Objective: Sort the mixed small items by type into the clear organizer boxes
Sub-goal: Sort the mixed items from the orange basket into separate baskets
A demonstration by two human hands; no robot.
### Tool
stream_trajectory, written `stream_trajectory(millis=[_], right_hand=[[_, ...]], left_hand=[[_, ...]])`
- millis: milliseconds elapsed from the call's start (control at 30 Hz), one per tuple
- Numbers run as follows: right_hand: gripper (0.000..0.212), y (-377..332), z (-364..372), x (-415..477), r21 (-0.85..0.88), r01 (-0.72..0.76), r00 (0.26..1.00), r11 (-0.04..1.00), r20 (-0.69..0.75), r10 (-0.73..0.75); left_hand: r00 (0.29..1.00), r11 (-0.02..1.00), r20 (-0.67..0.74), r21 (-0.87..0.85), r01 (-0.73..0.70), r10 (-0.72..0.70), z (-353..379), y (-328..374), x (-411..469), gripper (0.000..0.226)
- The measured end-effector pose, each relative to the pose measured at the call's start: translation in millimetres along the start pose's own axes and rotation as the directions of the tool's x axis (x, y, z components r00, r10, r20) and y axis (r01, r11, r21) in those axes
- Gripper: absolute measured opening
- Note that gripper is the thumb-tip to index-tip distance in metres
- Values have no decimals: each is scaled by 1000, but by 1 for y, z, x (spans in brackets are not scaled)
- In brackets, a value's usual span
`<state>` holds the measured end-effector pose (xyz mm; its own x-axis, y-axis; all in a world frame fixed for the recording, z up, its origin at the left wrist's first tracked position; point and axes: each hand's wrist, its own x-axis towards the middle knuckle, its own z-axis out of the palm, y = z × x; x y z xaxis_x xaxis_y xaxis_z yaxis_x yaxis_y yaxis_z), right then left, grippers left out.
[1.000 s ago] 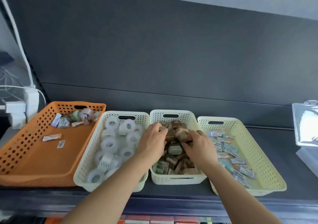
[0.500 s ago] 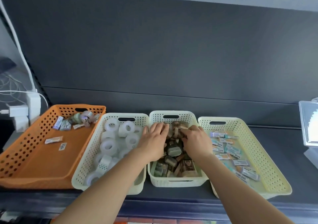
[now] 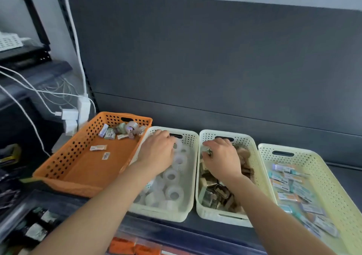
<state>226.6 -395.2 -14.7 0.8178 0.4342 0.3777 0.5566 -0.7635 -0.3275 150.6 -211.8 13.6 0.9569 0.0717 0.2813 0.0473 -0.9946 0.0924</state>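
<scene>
Fingers (image 3: 163,135) of my left hand (image 3: 156,153) curl down over the far end of the tape basket (image 3: 191,178); I cannot tell whether they hold a roll. My right hand (image 3: 221,158) is bent into the clip basket (image 3: 215,215), wire glinting by the thumb, its grip just as unclear. What is left to sort, the mixed items (image 3: 121,130), sits in the far corner of the orange basket (image 3: 82,176). I judge the tape rolls (image 3: 174,193) light, stiff and slick, best pinched across the rim or hooked through the core. The clips (image 3: 219,194) look hard and apt to tangle, so I would take one by its body. The baskets stand side by side on the shelf with the back panel close behind; open room is overhead, so I would lift over the rims.
</scene>
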Motion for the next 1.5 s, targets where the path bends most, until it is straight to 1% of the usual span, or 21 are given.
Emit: stream_trajectory(millis=[133, 300, 433, 533, 633, 733, 833, 933, 1000, 1067, 1133, 1167, 1267, 1367, 1433, 1500], right_hand=[[26, -43, 18, 22, 52, 113, 991, 992, 68, -116], [24, -98, 43, 50, 85, 218, 962, 972, 150, -229], [27, -134, 66, 73, 80, 263, 934, 961, 229, -275], [23, -157, 84, 89, 29, 292, 927, 956, 237, -290], [24, -172, 97, 103, -44, 282, 921, 958, 294, -257], [24, -181, 109, 115, -207, 269, 912, 941, 368, -180], [27, -185, 120, 123, -300, 250, 913, 920, 388, -122], [24, -187, 125, 130, -347, 252, 917, 904, 385, -108], [18, -187, 125, 136, -366, 278, 908, 888, 402, -118], [14, -186, 124, 142, -350, 288, 894, 892, 433, -118], [16, -185, 124, 143, -337, 312, 874, 888, 468, -130], [20, -185, 124, 143, -351, 344, 861, 871, 488, -143], [37, -190, 129, 139, -447, 425, 832, 787, 536, -144], [37, -195, 137, 138, -506, 457, 828, 732, 543, -141], [34, -197, 141, 137, -511, 466, 826, 722, 543, -149], [37, -197, 142, 136, -468, 455, 824, 758, 543, -159]], left_hand=[[994, 993, -19, 47, 106, -105, -9, -44, -8, 21], [987, 984, -8, 73, 163, -163, -15, -93, -15, 30], [968, 969, 85, 100, 228, -236, -6, -140, -15, 31], [936, 950, 175, 122, 288, -306, 2, -173, -11, 28], [929, 956, 224, 103, 276, -293, 12, -196, -5, 32], [946, 971, 220, 43, 234, -237, 25, -213, 6, 47], [964, 984, 200, -10, 179, -173, 35, -225, 20, 64], [975, 991, 186, -25, 130, -123, 42, -232, 31, 69], [978, 990, 169, -43, 133, -124, 49, -236, 36, 65], [977, 986, 149, -43, 160, -152, 54, -239, 40, 50], [974, 984, 143, -15, 178, -174, 56, -240, 42, 31], [974, 983, 140, -10, 181, -178, 56, -241, 43, 27], [974, 985, 150, -7, 170, -167, 59, -243, 44, 32], [972, 988, 182, -2, 152, -149, 58, -245, 41, 29], [974, 988, 168, -12, 156, -152, 56, -247, 39, 22], [971, 978, 159, -75, 194, -180, 52, -249, 35, 22]])
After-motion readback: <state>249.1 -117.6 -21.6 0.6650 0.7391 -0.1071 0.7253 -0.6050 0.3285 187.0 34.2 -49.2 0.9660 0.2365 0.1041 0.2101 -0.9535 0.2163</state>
